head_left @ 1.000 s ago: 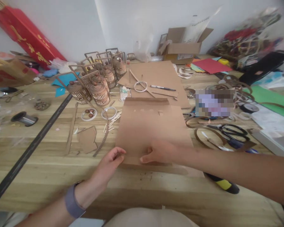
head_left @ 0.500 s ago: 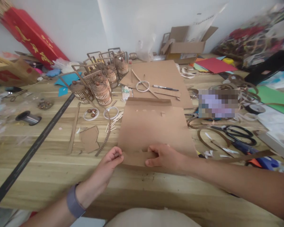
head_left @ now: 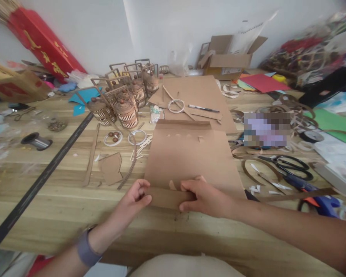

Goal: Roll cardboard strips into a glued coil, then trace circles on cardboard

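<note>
A brown cardboard sheet (head_left: 190, 161) lies flat before me, its far edge creased into a narrow raised strip. Along the near edge a flap (head_left: 165, 198) is tilted up. My left hand (head_left: 137, 198) pinches the flap's left end between thumb and fingers. Farther right, my right hand (head_left: 203, 197) grips the same flap, thumb in front and fingers behind, hiding its right end. A small pointed cardboard tab (head_left: 172, 185) sticks up behind the flap, just left of my right fingers.
Several woven lidded baskets (head_left: 127, 113) with square handles stand at back left. White rings (head_left: 113, 138), pale sticks (head_left: 144, 146) and a long black ruler (head_left: 46, 175) lie left. To the right are scissors (head_left: 294, 167), a blue glue gun (head_left: 317, 196) and brown strips. Another cardboard sheet (head_left: 196, 86) lies behind.
The near flap has tilted up more between my hands, and the small tab behind it now stands out. My hands keep their places on the cardboard. The view has shifted slightly.
</note>
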Available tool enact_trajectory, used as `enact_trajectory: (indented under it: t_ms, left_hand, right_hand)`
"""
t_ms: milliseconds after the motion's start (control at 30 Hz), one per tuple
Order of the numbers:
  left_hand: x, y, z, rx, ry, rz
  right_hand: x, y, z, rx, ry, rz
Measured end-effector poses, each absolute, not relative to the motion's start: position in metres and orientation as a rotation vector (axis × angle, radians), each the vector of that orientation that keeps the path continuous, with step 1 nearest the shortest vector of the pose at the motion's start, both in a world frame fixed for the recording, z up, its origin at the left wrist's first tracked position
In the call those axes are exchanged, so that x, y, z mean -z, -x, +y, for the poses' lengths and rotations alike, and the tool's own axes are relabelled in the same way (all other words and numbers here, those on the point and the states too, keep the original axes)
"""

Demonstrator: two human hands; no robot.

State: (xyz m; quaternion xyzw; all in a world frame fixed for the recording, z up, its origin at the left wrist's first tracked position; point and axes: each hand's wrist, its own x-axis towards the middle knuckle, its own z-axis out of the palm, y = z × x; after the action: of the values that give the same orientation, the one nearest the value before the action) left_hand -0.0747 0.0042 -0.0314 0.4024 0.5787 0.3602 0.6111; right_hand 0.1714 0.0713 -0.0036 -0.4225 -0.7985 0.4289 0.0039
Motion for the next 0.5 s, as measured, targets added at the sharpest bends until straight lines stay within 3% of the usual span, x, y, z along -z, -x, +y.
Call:
enact_trajectory:
  t_ms: [167, 233, 500]
  left_hand:
    - [0.021, 0.078, -0.002, -0.554, -1.625, 1.517]
    - [0.021, 0.078, -0.007, -0.498, -1.823, 1.520]
    - [0.027, 0.076, -0.025, -0.418, -2.460, 1.308]
  right_hand:
    - [-0.001, -0.174, 0.047, -0.552, 0.969, -2.873]
    - [-0.002, -0.176, 0.034, -0.409, 0.896, -2.876]
    - [-0.029, -0.158, 0.017, -0.854, 1.124, -2.679]
